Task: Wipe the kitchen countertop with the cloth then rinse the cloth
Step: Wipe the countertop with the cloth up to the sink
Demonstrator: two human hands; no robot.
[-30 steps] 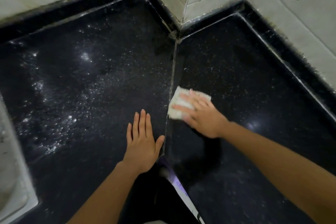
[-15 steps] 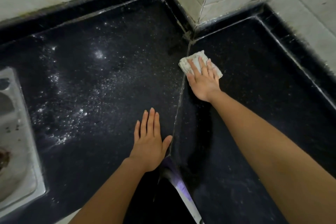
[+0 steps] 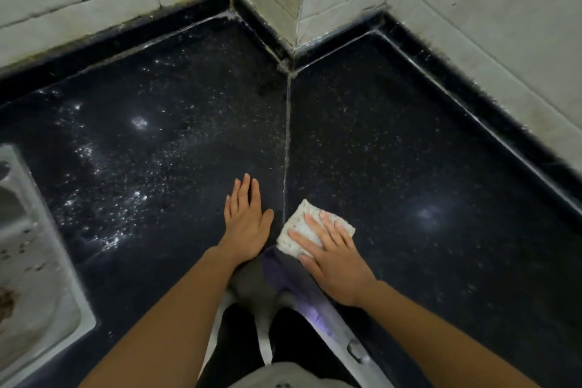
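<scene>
The countertop (image 3: pixel 393 167) is looking like polished black stone, glossy and smooth, with fine pale specks, and it's bouncing light back in a couple of spots. The cloth (image 3: pixel 299 230) is showing a nubby pale woven fabric, totally matt. The sink (image 3: pixel 37 277) is looking like dull, stained metal. The wall tiles (image 3: pixel 472 25) are coming across as matt, grubby off-white ceramic with dark grout.

Setting: a kitchen, corner worktop. In front of you is a black speckled stone countertop (image 3: pixel 393 151) in two slabs, joined along a pale seam (image 3: pixel 287 142) running toward 12 o'clock. A steel sink (image 3: pixel 34 277), its basin soiled, is set in at 8 o'clock. White wall tiles (image 3: pixel 78 0) with darkened grout run from 10 to 2 o'clock, above a black upstand (image 3: pixel 126 50).
</scene>
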